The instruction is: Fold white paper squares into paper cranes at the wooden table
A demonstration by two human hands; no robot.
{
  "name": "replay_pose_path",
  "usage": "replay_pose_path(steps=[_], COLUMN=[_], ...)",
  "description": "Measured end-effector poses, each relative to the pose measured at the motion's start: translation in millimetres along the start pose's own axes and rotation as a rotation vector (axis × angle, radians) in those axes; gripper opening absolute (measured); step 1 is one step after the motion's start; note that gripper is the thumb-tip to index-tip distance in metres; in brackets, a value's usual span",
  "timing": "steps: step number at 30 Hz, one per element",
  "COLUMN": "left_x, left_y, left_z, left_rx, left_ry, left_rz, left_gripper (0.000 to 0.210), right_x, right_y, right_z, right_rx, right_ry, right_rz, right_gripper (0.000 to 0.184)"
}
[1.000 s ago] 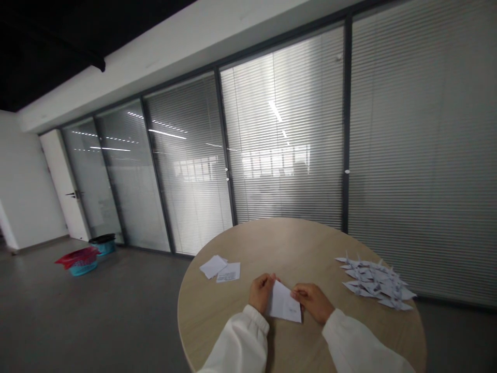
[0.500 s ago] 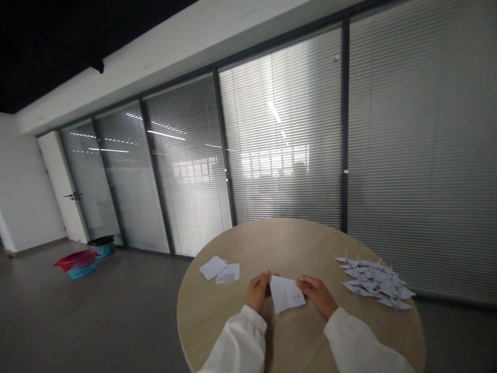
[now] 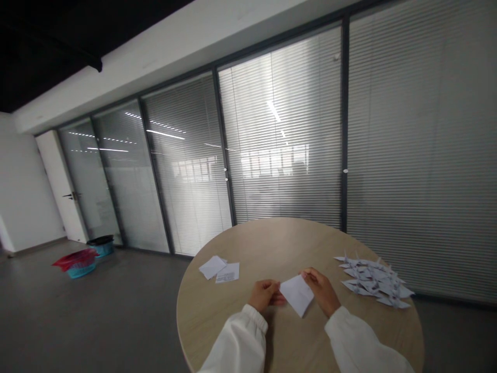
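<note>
A small white sheet of paper [image 3: 296, 296] is held over the table between my two hands, one corner pointing down towards me. My right hand [image 3: 321, 291] pinches its upper right corner, thumb on top. At the left corner is my left hand [image 3: 264, 295], thumb and index finger closed at the paper's edge and the other fingers reaching out below. On the right part of the table lies a cluster of folded white paper cranes [image 3: 375, 282]. To the left rest several loose paper sheets [image 3: 213, 267], one with printed lines.
The round wooden table [image 3: 279, 238] stands before a glass partition [image 3: 287, 129] with blinds. Two blue baskets, one with a red liner [image 3: 79, 261] and one with a black liner [image 3: 101, 243], sit on the floor at far left near a white door [image 3: 62, 186].
The paper has turned so a corner now points down, and its printed marks no longer show. My right hand has risen slightly; my left hand has shifted lower along the edge.
</note>
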State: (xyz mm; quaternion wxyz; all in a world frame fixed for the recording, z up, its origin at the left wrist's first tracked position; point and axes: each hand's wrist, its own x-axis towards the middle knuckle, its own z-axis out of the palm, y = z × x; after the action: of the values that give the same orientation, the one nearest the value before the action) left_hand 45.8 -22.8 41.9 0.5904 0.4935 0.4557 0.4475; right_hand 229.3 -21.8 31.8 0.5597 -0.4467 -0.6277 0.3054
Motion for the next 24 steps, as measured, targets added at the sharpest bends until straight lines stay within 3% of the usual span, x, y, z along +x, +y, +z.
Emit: replay_pose_path(steps=[8,12,15,20,24], left_x=[-3.6,-2.8,3.5,17.9,22.6], left_y=[-2.0,-9.1,-14.4,-19.6,-22.0], left_z=[3.9,4.7,1.5,-7.7,-12.7], left_rx=[0.251,0.256,0.186,0.021,-0.062], left_ry=[-0.143,-0.241,-0.206,0.036,0.085], left_rz=[0.088,0.093,0.106,0.11,0.12], left_gripper=[0.048,0.047,0.048,0.05,0.048], right_x=[-6.6,-7.9,-7.6,-9.7,-13.0], right_y=[-11.7,-11.2,-10.4,-11.0,-10.0], right_z=[4.9,5.6,3.8,1.7,3.8], right_rx=[0.035,0.05,0.083,0.047,-0.059], right_ry=[-0.174,-0.196,-0.178,-0.236,-0.278], right_rz=[-0.058,-0.026,-0.05,-0.198,-0.324], right_gripper=[0.036,0.035,0.039,0.033,0.025])
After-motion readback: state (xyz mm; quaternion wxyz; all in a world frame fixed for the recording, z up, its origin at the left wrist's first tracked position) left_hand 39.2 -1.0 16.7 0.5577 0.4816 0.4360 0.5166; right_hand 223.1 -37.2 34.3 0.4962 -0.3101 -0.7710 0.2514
